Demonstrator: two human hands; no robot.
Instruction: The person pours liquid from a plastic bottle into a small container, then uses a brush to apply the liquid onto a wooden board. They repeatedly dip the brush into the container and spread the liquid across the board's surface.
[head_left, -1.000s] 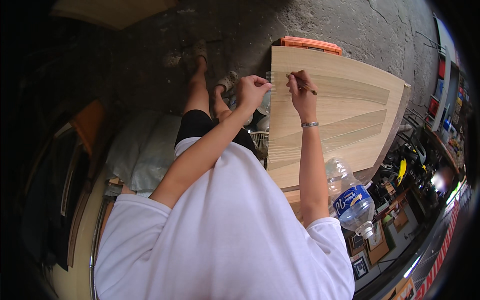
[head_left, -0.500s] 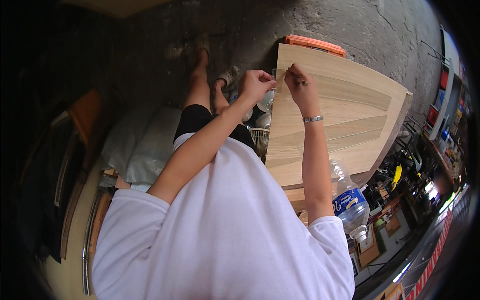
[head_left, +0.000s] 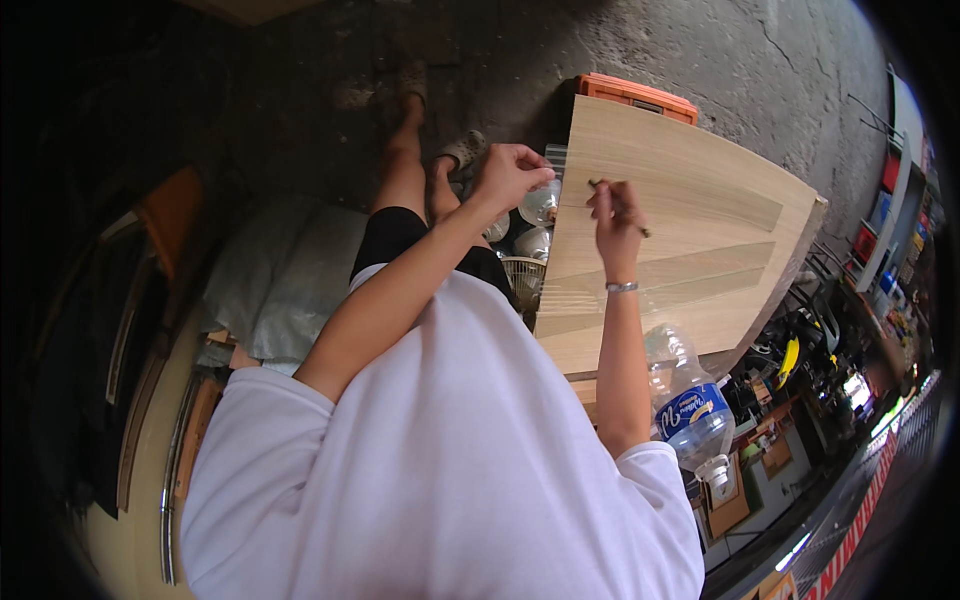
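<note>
A pale wood-grain board [head_left: 690, 220] with long, tapering darker bands lies to my right. My left hand [head_left: 512, 180] is held just off the board's left edge, thumb and fingertips pinched together. From them a thin, clear plastic strip [head_left: 600, 168] seems to stretch rightward over the board, faint and hard to follow. Above the board, my right hand [head_left: 618, 218] is closed around a slim, dark stick-like tool [head_left: 644, 232], whose ends poke out on both sides of the fist. The tool's exact kind is not plain.
An orange case [head_left: 640, 95] sits beyond the board's far edge. Next to my right forearm lies a large clear plastic bottle [head_left: 690, 410] with a blue label. Clear containers [head_left: 537, 240] and a slatted basket [head_left: 524, 272] stand between my legs and the board. Grey sheeting [head_left: 280, 290] is at left.
My right hand has moved away from the left, toward me and slightly right, and has turned so that more of the dark tool shows. The left hand stays pinched, nearly in place.
</note>
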